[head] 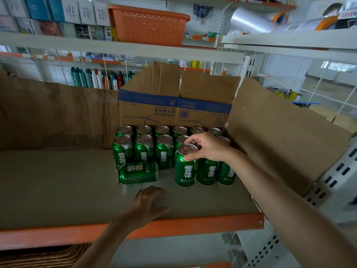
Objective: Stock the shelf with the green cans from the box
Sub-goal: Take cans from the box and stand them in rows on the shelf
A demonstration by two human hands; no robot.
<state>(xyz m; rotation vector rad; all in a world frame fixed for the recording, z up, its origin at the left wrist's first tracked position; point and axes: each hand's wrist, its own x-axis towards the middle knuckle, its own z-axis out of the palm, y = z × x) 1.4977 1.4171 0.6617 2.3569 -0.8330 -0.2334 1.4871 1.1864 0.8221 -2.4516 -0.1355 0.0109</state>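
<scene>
— What has our right grip (207, 147) got?
— Its thumb and fingers are curled round the top rim of an upright green can (185, 170), centre frame, on the shelf (58, 190). Our left grip (149, 202), lower centre, is blurred, with loose fingers holding nothing.
— And the toppled can (138, 173)?
— On its side, long axis left-right. We read "雪花" on the labels; the cardboard box (150, 105) behind says "DIAMOND", upside down.
</scene>
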